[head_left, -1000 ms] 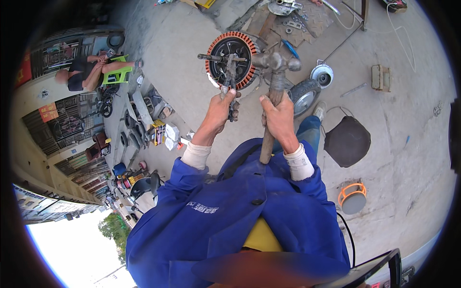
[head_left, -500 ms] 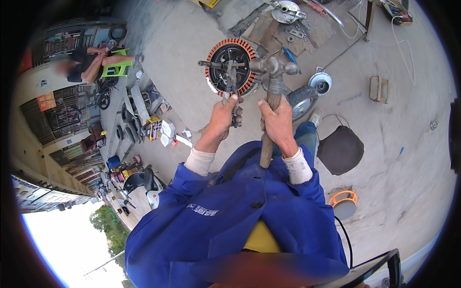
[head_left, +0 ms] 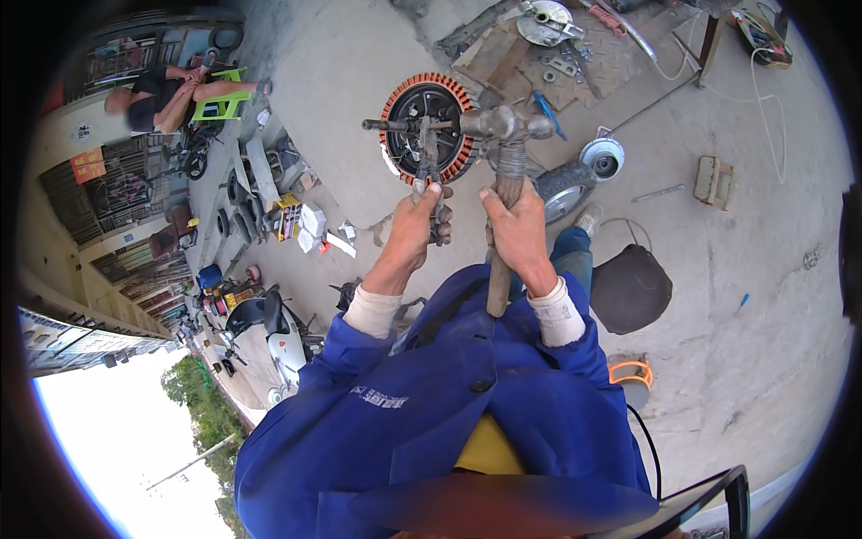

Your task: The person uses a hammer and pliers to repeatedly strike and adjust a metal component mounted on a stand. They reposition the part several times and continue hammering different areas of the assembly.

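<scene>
My right hand [head_left: 516, 225] is wrapped round the wooden handle of a hammer [head_left: 509, 166], whose neck is bound with wire. Its steel head lies at the right end of a dark metal rod [head_left: 388, 125]; I cannot tell whether the two touch. My left hand [head_left: 415, 229] is closed on a greasy, pliers-like tool [head_left: 428, 153] whose upper end meets the rod crosswise. Behind the rod and tool is a round motor stator [head_left: 463, 92] with orange-red windings round a black spoked centre, partly covered by them.
Right of the hammer are a tyred wheel [head_left: 566, 190], a metal hub [head_left: 602, 158] and a blue-handled tool [head_left: 549, 114]. Metal parts [head_left: 548, 25] lie at the top. A dark seat pad [head_left: 632, 289] and a block [head_left: 715, 183] are right. At left, a person [head_left: 166, 99] sits on a green chair [head_left: 222, 101].
The rod and hammer head have shifted very slightly left in the picture. Both hands keep the same hold, and the surroundings have shifted a little with my head.
</scene>
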The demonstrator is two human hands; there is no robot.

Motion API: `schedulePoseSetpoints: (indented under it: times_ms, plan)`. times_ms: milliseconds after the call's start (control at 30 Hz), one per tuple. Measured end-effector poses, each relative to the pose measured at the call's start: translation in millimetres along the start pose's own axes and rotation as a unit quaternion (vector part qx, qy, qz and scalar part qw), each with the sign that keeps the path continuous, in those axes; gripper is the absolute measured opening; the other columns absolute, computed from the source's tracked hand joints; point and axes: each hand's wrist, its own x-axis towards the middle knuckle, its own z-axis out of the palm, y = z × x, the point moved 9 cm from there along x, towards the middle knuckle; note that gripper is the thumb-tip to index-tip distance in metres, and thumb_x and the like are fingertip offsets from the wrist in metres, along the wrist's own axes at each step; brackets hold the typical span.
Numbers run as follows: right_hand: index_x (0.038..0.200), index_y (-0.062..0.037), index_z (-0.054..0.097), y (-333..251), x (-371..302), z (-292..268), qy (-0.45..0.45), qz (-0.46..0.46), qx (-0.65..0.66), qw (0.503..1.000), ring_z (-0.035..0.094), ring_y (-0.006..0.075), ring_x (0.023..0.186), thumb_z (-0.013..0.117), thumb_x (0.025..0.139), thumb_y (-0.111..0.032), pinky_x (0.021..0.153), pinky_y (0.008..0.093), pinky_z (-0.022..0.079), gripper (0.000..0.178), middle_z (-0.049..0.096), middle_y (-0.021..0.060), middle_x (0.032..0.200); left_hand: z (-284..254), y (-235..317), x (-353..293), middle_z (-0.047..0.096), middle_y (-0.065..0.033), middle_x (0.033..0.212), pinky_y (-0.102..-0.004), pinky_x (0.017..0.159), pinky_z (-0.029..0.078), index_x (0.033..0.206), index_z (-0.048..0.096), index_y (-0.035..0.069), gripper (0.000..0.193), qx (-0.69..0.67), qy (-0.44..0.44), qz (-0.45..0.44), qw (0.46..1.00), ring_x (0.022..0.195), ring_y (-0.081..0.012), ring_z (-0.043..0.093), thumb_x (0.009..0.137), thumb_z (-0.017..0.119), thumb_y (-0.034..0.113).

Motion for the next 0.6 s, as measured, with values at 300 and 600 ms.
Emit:
schedulePoseSetpoints:
  times_ms: [300,600]
  plan:
    - [0.101,-0.0032,0.054,0,2,-3,-0.009,0.011,0.013,1.000,0.054,0.0089,0.052,0.070,0.097,-0.011,0.045,0.0281,0.044,0.018,0.055,-0.0002,0.069,2,1,1,0.060,-0.0035,0.082,-0.0320,0.058,0.051,0.122,0.062,0.002,0.044,0.021,-0.012,0.001,1.000,0.064,-0.0147,0.057,0.109,0.053,0.044]
    - [0.103,-0.0017,0.056,-10,0,-15,0.008,0.010,0.045,0.999,0.055,0.0095,0.051,0.071,0.098,-0.011,0.045,0.0288,0.044,0.018,0.058,0.0011,0.069,4,3,-2,0.060,-0.0041,0.082,-0.0327,0.059,0.051,0.122,0.062,0.002,0.044,0.002,-0.009,-0.012,1.000,0.064,-0.0155,0.057,0.110,0.051,0.043]
